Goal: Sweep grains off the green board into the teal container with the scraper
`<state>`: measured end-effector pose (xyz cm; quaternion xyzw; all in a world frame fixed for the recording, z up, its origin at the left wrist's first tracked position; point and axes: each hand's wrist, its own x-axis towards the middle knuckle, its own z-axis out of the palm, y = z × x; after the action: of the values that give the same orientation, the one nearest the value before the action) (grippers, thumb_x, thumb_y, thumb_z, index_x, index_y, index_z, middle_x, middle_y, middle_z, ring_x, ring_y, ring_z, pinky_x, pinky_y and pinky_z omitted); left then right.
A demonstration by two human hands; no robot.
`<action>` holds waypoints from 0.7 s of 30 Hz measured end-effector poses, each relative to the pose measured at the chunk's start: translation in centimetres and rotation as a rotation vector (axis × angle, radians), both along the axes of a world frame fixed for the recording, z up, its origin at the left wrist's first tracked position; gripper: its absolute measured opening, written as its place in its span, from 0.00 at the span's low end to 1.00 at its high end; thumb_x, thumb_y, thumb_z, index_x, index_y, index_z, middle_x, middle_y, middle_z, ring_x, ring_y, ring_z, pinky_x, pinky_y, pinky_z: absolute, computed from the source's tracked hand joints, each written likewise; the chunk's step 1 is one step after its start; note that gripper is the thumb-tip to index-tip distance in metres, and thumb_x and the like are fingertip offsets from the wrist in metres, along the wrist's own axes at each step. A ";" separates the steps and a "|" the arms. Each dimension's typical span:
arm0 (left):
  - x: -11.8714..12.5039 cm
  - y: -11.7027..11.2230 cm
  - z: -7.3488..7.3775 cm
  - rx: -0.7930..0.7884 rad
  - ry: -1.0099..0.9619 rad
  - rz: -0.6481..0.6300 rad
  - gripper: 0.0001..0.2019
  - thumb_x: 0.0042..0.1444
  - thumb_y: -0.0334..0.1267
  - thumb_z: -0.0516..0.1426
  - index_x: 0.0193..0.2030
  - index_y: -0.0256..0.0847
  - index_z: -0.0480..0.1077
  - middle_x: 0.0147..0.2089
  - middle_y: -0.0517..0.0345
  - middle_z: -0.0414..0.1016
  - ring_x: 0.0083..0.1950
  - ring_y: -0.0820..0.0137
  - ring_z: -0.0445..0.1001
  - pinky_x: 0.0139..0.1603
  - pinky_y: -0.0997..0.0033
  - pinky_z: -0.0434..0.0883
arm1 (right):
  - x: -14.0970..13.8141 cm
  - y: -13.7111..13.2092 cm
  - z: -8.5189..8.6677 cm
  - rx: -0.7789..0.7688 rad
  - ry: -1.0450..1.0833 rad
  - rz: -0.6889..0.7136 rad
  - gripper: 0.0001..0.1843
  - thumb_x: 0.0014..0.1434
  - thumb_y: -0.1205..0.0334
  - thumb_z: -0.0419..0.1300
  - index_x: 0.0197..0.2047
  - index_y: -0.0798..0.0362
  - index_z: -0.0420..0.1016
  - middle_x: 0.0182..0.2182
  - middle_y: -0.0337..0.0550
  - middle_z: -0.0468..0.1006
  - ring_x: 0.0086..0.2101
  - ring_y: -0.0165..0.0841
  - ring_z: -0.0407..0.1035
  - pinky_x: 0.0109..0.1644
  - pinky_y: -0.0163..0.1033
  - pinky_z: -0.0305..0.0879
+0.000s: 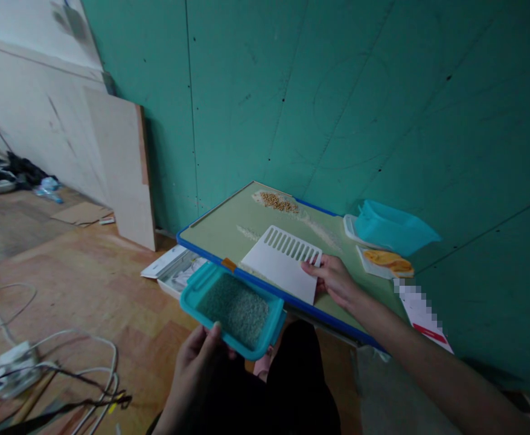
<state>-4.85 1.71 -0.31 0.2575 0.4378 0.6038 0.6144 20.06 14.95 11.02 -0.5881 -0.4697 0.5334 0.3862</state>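
My left hand (197,356) grips the near rim of a teal plastic container (187,302), holding it just below the table's front edge. Fine pale grains (247,314) lie inside it. In my right hand (332,279) is a flat white slotted scraper (276,263), pinched at its right side and resting low over the tabletop near the edge. Some pale grains lie along the scraper's left edge. Farther back on the green-topped table (222,226) is a heap of yellowish beans (278,202), with streaks of pale grains (322,232) beside it.
A blue scoop-shaped bin (392,226) and a folded yellow cloth (388,261) sit on the table's right end. A green wall (247,103) stands behind. An open white box (174,275) is on the floor at left, with cables and a power strip (18,368) nearer.
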 end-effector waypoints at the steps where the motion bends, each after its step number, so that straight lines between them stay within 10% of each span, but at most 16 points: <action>1: 0.0 0.0 0.0 0.003 0.002 0.000 0.16 0.55 0.51 0.62 0.29 0.39 0.73 0.21 0.60 0.73 0.23 0.72 0.71 0.26 0.76 0.67 | -0.2 0.0 0.1 -0.001 -0.001 0.014 0.20 0.40 0.52 0.72 0.32 0.56 0.74 0.24 0.41 0.79 0.22 0.33 0.72 0.20 0.35 0.68; 14: 0.0 -0.1 0.1 0.035 -0.040 -0.015 0.15 0.56 0.49 0.62 0.30 0.38 0.74 0.22 0.59 0.73 0.25 0.72 0.71 0.30 0.74 0.69 | -0.6 -0.1 0.6 0.007 0.011 0.143 0.24 0.37 0.49 0.74 0.31 0.57 0.76 0.26 0.44 0.79 0.25 0.33 0.72 0.25 0.35 0.67; 21: -0.1 0.0 0.1 0.037 -0.031 -0.014 0.15 0.56 0.48 0.62 0.29 0.38 0.74 0.23 0.59 0.73 0.26 0.71 0.71 0.28 0.74 0.68 | 4.6 3.2 1.0 0.165 -0.060 -0.133 0.21 0.39 0.52 0.73 0.33 0.55 0.75 0.28 0.44 0.81 0.26 0.37 0.74 0.25 0.38 0.70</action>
<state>-4.95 1.73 -0.20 0.2626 0.4151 0.6115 0.6203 24.63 18.11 12.06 -0.5998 -0.4832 0.4484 0.4535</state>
